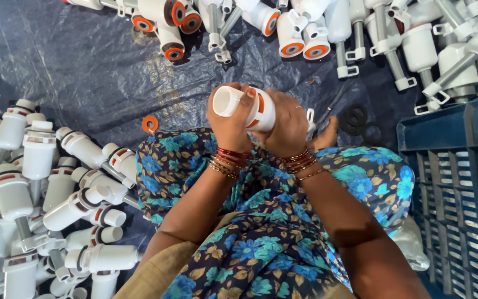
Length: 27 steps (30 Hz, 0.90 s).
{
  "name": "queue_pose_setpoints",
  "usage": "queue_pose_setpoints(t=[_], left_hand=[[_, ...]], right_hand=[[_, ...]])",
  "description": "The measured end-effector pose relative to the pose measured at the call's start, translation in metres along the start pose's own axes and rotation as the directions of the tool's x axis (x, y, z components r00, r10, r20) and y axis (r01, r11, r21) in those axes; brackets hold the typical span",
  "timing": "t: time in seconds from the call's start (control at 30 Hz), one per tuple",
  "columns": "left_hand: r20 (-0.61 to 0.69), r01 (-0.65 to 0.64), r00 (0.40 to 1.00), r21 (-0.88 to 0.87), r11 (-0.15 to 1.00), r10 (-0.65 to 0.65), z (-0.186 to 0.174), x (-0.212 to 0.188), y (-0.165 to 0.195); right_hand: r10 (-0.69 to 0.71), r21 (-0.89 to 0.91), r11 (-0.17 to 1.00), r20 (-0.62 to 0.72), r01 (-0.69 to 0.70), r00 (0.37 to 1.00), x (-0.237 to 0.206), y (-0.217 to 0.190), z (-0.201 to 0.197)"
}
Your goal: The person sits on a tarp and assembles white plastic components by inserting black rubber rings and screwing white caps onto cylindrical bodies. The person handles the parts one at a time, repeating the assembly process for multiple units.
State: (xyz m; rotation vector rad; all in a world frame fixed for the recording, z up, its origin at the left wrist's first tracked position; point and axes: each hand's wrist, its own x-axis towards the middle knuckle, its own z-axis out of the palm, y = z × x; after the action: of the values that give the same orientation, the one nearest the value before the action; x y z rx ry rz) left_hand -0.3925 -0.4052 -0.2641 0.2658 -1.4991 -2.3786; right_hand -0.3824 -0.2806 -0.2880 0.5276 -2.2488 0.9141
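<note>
Both hands are up over the lap. The left hand [229, 123] wraps the open end of a white plastic valve body [244, 107] with an orange ring, and the right hand [287, 124] clamps the other end. A loose orange washer [150, 123] lies on the blue tarpaulin [73, 61] near the knee. White valve assemblies [56, 188] pile along its left edge, more [327, 27] along the top edge. Black rubber rings [355, 117] lie beside a blue crate [449, 182] at the right edge.
</note>
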Motion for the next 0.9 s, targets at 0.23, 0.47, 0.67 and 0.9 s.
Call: queue_pose_setpoints(t=[0.23, 0.47, 0.67, 0.9], left_hand=[[0.108, -0.099, 0.989, -0.005, 0.995, 0.099, -0.010, -0.003, 0.014], [0.268, -0.246, 0.941, 0.114, 0.963, 0.208, -0.008, -0.009, 0.036], [0.543, -0.294, 0.822, 0.144, 0.945, 0.173, -0.013, -0.014, 0.072], [0.818, -0.162, 0.569, 0.007, 0.987, 0.088, -0.035, 0.015, 0.077]], right_hand=[[-0.132, 0.124, 0.983, -0.042, 0.136, 0.990, -0.003, -0.004, 0.002], [-0.026, 0.123, 0.992, 0.025, 0.023, 0.999, 0.008, -0.018, -0.012], [0.099, 0.432, 0.881, 0.231, -0.193, 0.968, 0.007, -0.022, -0.022], [-0.041, 0.653, 0.628, 0.570, -0.423, 0.821, -0.004, -0.003, -0.013]])
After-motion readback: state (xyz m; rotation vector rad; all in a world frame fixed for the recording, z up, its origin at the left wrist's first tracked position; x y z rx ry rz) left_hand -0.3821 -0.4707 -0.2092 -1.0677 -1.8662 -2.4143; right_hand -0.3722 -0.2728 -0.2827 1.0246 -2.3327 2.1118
